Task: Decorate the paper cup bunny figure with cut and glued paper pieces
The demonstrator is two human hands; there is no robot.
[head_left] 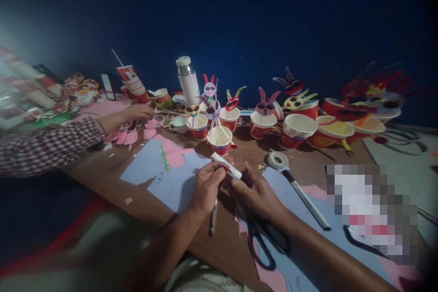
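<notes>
My left hand is closed on a short white tube with some red on it, held over the middle of the table. My right hand is closed at the tube's right end, its fingers pressed together there; whether it grips the tube too is partly hidden. Under my right hand lie scissors with black handles. A pen rests on the wood below my left hand. Blue paper with pink pieces spreads to the left. A roll of white tape and a marker lie to the right.
Paper cups with paper faces on sticks line the back, near a white flask. At the left, another person's checked sleeve and hand reach over pink cut-outs. A blurred-out object lies at the right.
</notes>
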